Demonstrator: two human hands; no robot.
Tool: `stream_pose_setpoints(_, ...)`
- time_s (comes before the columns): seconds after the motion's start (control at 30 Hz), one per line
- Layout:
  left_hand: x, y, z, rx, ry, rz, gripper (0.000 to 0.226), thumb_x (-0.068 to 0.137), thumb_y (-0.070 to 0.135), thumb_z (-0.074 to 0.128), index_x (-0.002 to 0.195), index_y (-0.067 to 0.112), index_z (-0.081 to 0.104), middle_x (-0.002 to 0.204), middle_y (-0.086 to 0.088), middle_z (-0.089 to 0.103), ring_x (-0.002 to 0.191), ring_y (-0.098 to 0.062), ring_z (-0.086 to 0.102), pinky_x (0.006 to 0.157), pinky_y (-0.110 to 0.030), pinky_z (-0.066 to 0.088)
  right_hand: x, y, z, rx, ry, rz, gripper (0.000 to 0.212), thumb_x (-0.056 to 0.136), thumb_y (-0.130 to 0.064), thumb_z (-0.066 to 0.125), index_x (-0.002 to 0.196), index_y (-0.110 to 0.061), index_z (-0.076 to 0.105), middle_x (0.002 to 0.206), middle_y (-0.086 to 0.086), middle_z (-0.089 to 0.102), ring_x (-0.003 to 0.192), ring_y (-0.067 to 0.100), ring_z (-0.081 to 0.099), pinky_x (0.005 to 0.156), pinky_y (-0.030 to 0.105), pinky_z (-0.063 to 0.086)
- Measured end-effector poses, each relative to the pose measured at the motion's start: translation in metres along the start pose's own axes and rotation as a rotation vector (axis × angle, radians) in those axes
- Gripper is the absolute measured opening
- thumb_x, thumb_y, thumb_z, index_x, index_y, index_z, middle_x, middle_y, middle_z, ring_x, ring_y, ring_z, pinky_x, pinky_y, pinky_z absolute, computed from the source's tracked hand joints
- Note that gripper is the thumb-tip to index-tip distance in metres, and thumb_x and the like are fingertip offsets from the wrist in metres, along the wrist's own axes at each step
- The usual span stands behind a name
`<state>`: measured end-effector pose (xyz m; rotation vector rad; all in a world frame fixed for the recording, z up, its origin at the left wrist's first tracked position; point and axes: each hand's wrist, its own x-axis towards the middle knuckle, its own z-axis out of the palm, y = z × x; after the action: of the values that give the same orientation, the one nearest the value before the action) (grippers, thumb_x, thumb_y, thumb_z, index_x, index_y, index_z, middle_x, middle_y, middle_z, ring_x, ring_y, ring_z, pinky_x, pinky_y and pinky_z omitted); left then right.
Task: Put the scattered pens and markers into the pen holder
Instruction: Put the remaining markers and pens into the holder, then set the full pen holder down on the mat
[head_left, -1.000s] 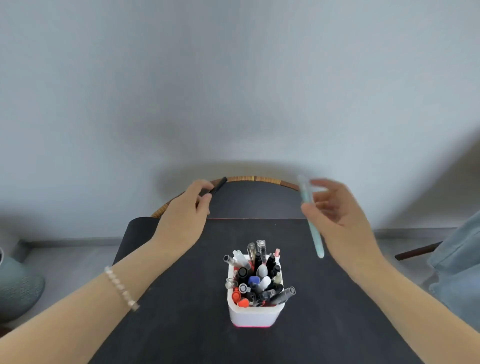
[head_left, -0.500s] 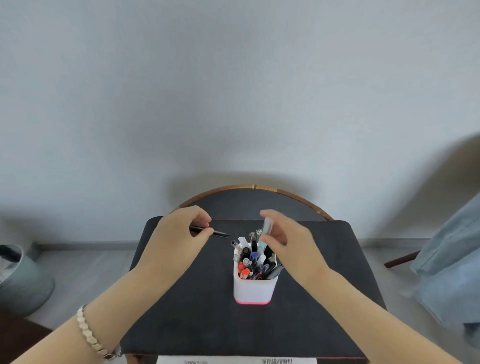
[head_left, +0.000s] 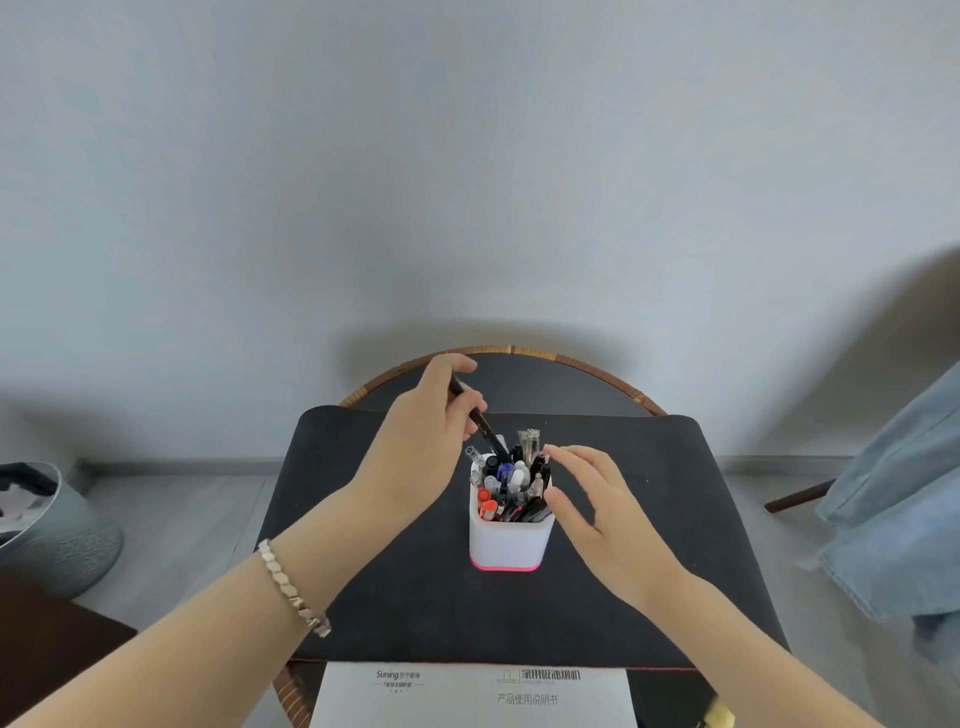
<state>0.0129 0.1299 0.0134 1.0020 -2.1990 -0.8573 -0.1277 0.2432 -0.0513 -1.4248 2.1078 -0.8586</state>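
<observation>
A white pen holder (head_left: 506, 543) with a pink base stands in the middle of the black mat (head_left: 649, 519), packed with several pens and markers. My left hand (head_left: 423, 441) grips a black pen (head_left: 480, 421), tilted with its lower tip among the pens at the holder's back left. To the right of the holder, my right hand (head_left: 587, 499) is open with spread fingers; its fingertips are close to the pen tops and it holds nothing.
The mat lies on a round table with a rattan rim (head_left: 511, 351). A printed booklet (head_left: 472, 693) sits at the near edge. A grey-green pot (head_left: 57, 530) is on the floor at left, blue denim cloth (head_left: 893, 514) at right.
My right hand let the pale pen go into the holder and opened beside it. My left hand carried the black pen right, tilting it down into the holder. The view pulled back.
</observation>
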Motion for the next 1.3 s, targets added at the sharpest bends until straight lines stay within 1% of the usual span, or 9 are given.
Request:
stream_pose_setpoints(0.23,0.011,-0.007,0.028,0.278,-0.286,-0.019,0.049,0.096,0.019,0.040,0.143,0.017,0.023,0.115,-0.009,0.061,0.095,-0.017,0.059,0.087,-0.029,0.049,-0.003,-0.001,-0.004,0.056,-0.087,0.075,0.067,0.087,-0.035,0.055,0.142,-0.034,0.017,0.153,-0.011,0.021,0.133,0.011,0.035,0.098,0.023,0.042)
stream_pose_setpoints(0.4,-0.005,-0.018,0.052,0.520,-0.379,0.147,0.054,0.096,0.014,0.041,0.145,0.013,0.019,0.151,-0.004,0.032,0.140,-0.020,0.024,0.114,-0.029,0.021,-0.005,0.000,0.003,0.080,-0.165,0.105,0.080,0.084,-0.037,0.060,0.145,-0.031,0.008,0.155,-0.010,0.018,0.138,0.012,0.030,0.110,0.032,0.032)
stream_pose_setpoints(0.57,-0.021,-0.030,0.050,0.406,-0.270,0.121,0.058,0.092,0.047,0.023,0.145,0.028,0.012,0.155,0.016,-0.006,0.139,0.000,-0.016,0.113,-0.025,-0.007,-0.001,0.010,0.011,0.021,-0.221,0.140,0.095,0.080,-0.035,0.066,0.146,-0.028,-0.003,0.157,-0.009,0.011,0.140,0.014,0.026,0.114,0.033,0.028)
stream_pose_setpoints(0.73,-0.033,-0.047,0.050,-0.121,-0.357,-0.262,0.112,0.069,0.038,0.076,0.144,0.035,-0.006,0.156,0.008,0.012,0.141,-0.010,0.021,0.113,-0.031,0.025,0.022,0.016,0.013,0.117,-0.279,0.148,0.110,0.070,-0.019,0.078,0.146,-0.022,-0.001,0.154,-0.008,0.022,0.139,0.015,0.028,0.113,0.032,0.030)
stream_pose_setpoints(0.83,-0.035,-0.056,0.056,-0.193,-0.378,-0.301,0.117,0.064,0.025,0.082,0.144,0.036,-0.003,0.149,-0.001,0.032,0.130,-0.014,0.040,0.099,-0.024,0.037,0.031,0.013,0.009,0.158,-0.327,0.085,0.082,0.063,-0.008,0.081,0.124,-0.036,0.033,0.113,-0.027,0.051,0.110,0.003,0.054,0.083,0.002,0.042)
stream_pose_setpoints(0.9,-0.029,-0.056,0.059,-0.248,-0.349,-0.321,0.118,0.063,0.019,0.083,0.144,0.036,0.000,0.145,-0.003,0.037,0.126,-0.017,0.045,0.094,-0.023,0.040,0.033,0.012,0.009,0.152,-0.290,0.047,0.075,0.061,-0.008,0.082,0.107,-0.043,0.035,0.096,-0.032,0.051,0.090,-0.005,0.056,0.066,-0.002,0.042)
stream_pose_setpoints(1.07,-0.013,-0.054,0.056,-0.185,-0.399,-0.254,0.114,0.055,0.015,0.087,0.143,0.027,0.016,0.144,0.006,0.038,0.131,-0.013,0.041,0.113,-0.039,0.032,0.037,0.015,0.011,0.161,-0.313,0.053,0.085,0.064,-0.007,0.080,0.127,-0.037,0.032,0.104,-0.035,0.046,0.102,-0.004,0.052,0.077,0.004,0.042)
stream_pose_setpoints(1.17,0.001,-0.061,0.038,-0.149,-0.333,-0.220,0.093,0.054,0.009,0.086,0.129,0.027,0.033,0.118,0.013,0.054,0.104,0.001,0.052,0.095,-0.016,0.044,0.044,0.015,0.005,0.103,-0.342,0.062,0.096,0.069,-0.006,0.076,0.144,-0.022,0.017,0.134,-0.015,0.041,0.127,0.010,0.041,0.097,0.022,0.040)
stream_pose_setpoints(1.3,0.033,-0.087,0.011,-0.180,-0.205,-0.266,0.084,0.052,-0.001,0.085,0.112,0.031,0.036,0.102,0.015,0.056,0.100,-0.010,0.057,0.075,-0.009,0.040,0.055,0.022,0.002,-0.052,-0.258,0.082,0.058,0.080,-0.012,0.067,0.132,-0.022,0.043,0.136,-0.001,0.047,0.121,0.011,0.047,0.099,0.025,0.040)
